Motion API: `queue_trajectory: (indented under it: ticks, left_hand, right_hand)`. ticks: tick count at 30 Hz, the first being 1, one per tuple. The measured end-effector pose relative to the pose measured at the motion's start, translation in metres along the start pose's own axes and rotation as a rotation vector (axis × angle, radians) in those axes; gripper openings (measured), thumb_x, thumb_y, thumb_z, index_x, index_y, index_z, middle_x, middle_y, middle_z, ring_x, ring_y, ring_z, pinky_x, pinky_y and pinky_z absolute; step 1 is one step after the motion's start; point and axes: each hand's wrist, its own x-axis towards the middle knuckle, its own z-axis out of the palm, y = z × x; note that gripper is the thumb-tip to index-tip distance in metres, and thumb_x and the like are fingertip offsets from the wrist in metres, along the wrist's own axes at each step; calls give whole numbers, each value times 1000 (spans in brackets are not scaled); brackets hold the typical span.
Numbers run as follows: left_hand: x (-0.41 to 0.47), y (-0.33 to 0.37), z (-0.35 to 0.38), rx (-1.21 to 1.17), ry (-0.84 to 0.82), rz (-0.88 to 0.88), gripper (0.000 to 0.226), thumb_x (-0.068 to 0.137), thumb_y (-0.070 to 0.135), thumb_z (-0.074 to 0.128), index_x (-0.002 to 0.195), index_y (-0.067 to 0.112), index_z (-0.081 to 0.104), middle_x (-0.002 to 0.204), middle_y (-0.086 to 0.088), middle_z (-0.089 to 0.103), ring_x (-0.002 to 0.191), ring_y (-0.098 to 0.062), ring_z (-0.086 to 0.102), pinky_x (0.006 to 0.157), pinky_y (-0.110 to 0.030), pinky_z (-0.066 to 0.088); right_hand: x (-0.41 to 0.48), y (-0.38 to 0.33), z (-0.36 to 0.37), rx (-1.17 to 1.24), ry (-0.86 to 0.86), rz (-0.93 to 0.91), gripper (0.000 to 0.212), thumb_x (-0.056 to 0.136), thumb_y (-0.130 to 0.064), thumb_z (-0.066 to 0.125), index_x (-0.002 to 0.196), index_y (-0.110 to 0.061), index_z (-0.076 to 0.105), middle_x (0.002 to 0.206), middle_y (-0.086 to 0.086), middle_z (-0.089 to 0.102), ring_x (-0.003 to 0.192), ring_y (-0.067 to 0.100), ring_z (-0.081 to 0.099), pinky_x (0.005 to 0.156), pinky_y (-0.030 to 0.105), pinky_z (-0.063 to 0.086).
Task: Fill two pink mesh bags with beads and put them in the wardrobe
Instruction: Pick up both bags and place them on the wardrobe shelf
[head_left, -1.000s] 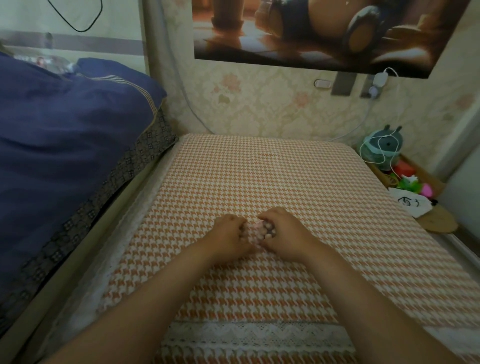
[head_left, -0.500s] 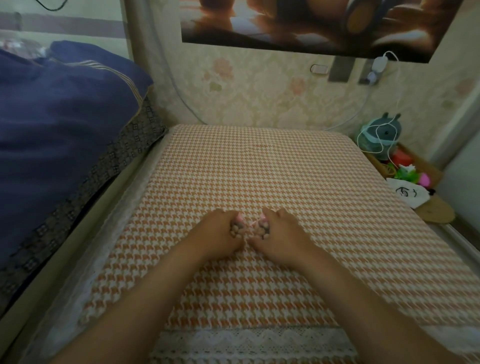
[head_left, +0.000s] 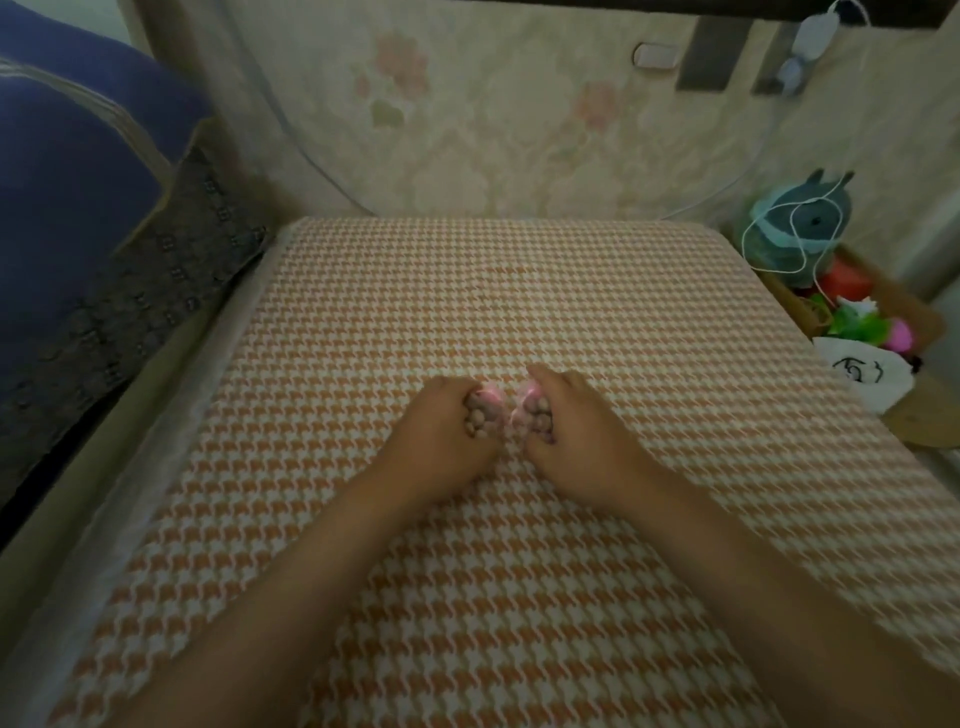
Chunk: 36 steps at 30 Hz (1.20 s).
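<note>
Both hands rest side by side on an orange-and-white houndstooth cushion (head_left: 519, 291). My left hand (head_left: 441, 441) is closed around one pink mesh bag (head_left: 482, 413) holding brown beads. My right hand (head_left: 582, 431) is closed around a second pink mesh bag (head_left: 535, 413), also with brown beads showing through. The two bags nearly touch between the hands. Most of each bag is hidden under the fingers. No wardrobe is in view.
A dark blue quilt (head_left: 78, 208) is piled at the left. A floral wall (head_left: 519, 119) stands behind the cushion. At the right, a wooden side table (head_left: 914, 410) carries a teal toy (head_left: 800, 223), a white cable, a red box and small bright items.
The hands have drawn slightly apart, each now holding its own bag of beads. The camera has tilted down and moved closer.
</note>
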Motion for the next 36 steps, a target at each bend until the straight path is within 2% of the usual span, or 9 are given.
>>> queue_trajectory:
  ticks: [4,8,13,19,23,28,30,32,36]
  left_hand:
    - [41,26,2,-117,-14,-42,19,76,7,63,93,16,61,83,10,53,71,1,50,63,-15,43]
    - [57,91,-4,-227,-133,-78,39,79,-12,60,98,21,50,79,8,51,59,6,51,57,-9,44]
    - [74,200,-21,-190,-205,-27,30,70,3,65,95,20,60,84,0,61,67,0,58,60,-14,44]
    - [99,381,-59,-141,-384,99,46,68,3,62,109,23,63,96,-4,53,75,-12,55,70,-19,45]
    - [105,523,-79,-142,-463,168,53,72,6,65,123,18,59,105,2,47,95,-21,58,82,-20,47]
    - [109,669,-63,-180,-581,262,36,64,26,61,99,33,62,103,-9,62,90,-32,63,82,-47,54]
    - [107,707,-40,-172,-621,332,35,74,25,62,108,29,62,107,0,59,94,-23,61,88,-37,51]
    - [92,761,-33,-189,-663,435,25,80,28,58,105,26,62,99,-3,60,89,-22,62,86,-39,54]
    - [54,854,-8,-237,-796,625,39,73,9,62,110,20,61,100,1,57,88,-16,59,78,-29,52]
  right_hand:
    - [25,20,-28,83,31,79,65,93,-24,60,152,-15,34,136,9,47,123,27,49,102,42,45]
    - [17,36,-86,168,40,155,59,88,-20,62,145,-20,45,125,3,51,109,22,56,94,44,51]
    - [-15,51,-207,168,29,277,61,89,-21,64,146,-25,44,120,-4,49,105,15,54,92,36,51]
    - [-67,65,-392,189,34,392,60,81,-21,61,140,-23,47,110,-2,51,91,18,56,87,45,53]
    - [-113,72,-519,168,118,480,60,81,-19,64,140,-21,51,124,5,55,106,22,59,93,38,51]
    - [-183,95,-641,80,222,592,53,88,-21,61,140,-22,51,124,5,53,108,25,58,89,31,46]
    - [-217,103,-677,50,259,666,52,90,-24,58,142,-25,48,125,2,51,108,23,55,87,31,46]
    - [-253,110,-711,40,304,731,57,89,-23,57,144,-24,44,123,2,50,107,22,55,91,38,50]
    - [-338,119,-766,39,399,873,62,89,-17,59,148,-19,41,117,3,49,99,21,55,92,39,50]
